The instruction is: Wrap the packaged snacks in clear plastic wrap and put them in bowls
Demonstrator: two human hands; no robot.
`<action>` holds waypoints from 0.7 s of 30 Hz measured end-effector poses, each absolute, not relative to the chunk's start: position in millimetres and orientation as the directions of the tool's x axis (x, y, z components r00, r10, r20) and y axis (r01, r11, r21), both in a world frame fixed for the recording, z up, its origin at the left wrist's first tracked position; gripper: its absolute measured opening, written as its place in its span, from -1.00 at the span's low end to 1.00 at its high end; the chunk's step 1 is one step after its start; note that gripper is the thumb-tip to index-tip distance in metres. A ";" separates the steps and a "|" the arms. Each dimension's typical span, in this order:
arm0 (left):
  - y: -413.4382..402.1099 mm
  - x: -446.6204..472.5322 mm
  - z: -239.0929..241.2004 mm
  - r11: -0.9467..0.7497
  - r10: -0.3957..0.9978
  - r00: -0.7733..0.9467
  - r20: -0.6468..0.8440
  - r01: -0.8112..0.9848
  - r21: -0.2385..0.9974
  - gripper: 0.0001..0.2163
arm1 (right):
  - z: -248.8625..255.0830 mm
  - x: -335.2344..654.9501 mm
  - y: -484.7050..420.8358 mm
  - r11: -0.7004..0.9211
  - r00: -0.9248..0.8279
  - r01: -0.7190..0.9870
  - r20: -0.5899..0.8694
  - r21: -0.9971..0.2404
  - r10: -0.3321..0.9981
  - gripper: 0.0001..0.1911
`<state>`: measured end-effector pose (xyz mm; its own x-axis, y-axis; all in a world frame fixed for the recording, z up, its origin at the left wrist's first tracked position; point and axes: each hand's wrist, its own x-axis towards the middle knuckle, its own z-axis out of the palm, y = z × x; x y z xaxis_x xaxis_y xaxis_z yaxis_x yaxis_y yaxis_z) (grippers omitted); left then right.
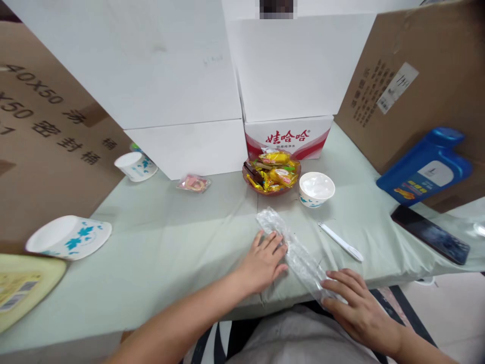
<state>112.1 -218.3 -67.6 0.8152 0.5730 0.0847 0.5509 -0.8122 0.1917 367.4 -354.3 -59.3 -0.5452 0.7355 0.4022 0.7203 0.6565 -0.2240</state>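
A long strip of crumpled clear plastic wrap (299,255) lies slantwise on the cloth, its lower end reaching the table's front edge. Flat on its upper part rests my left hand (265,263), with the fingers spread. At the lower end, my right hand (356,306) has the plastic between its thumb and bent fingers. A white plastic knife-like tool (341,241) lies just above my right hand. Beyond it stands a white paper bowl (317,189) with a leaf print and something white inside. Left of that sits a reddish bowl (257,191) heaped with yellow-wrapped snacks (278,174).
White boxes (185,146) wall off the back, cardboard boxes (409,76) the sides. At right are a blue bottle (424,167) and a phone (432,232). Paper bowls (87,237) and a yellow container (26,285) are at left. A small pink packet (194,183) lies at the back.
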 end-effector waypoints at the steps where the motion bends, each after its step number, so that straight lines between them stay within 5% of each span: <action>1: -212.8 112.0 -69.4 -0.844 0.516 0.853 0.081 0.489 0.221 -0.63 | -53.2 365.9 -354.1 0.690 -0.601 0.672 0.348 -0.267 0.720 -0.80; 7: -194.1 103.7 -83.9 -0.915 0.331 0.918 0.219 0.256 0.312 -0.73 | -8.0 357.7 -333.0 0.587 -0.737 0.542 -0.005 -0.601 0.676 -0.71; 14: -195.4 101.3 -88.2 -0.924 0.269 0.932 0.242 0.178 0.338 -0.69 | 31.1 350.2 -258.6 0.606 -0.729 0.543 0.031 -0.581 0.684 -0.67; 21: -191.2 101.4 -80.7 -0.905 0.284 0.940 0.189 0.198 0.376 -0.64 | -28.1 333.1 -157.7 0.525 -0.568 0.676 0.087 -0.518 0.818 -0.74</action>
